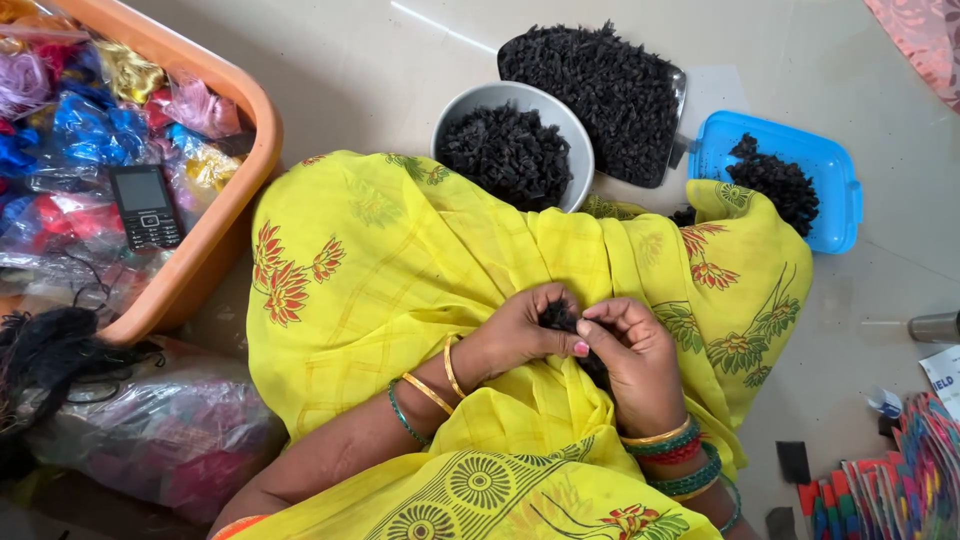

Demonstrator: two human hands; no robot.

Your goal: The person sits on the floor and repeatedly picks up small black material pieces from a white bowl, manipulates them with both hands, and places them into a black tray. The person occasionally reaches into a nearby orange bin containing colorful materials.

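Both my hands meet over my lap, which is covered by a yellow flowered cloth (400, 260). My left hand (520, 335) and my right hand (630, 350) pinch a small black fibre tuft (562, 316) between their fingertips; most of the tuft is hidden by the fingers. Bangles ring both wrists. Just beyond my knees stand a grey bowl (575, 135) full of small black tufts, a dark tray (680, 90) heaped with the same, and a blue plastic lid (830, 170) holding a smaller pile.
An orange tub (215, 230) at the left holds several bags of coloured thread and a black keypad phone (146, 208). Loose black fibre (45, 355) and a clear bag (170, 430) lie below it. Coloured card strips (900, 480) sit at the lower right.
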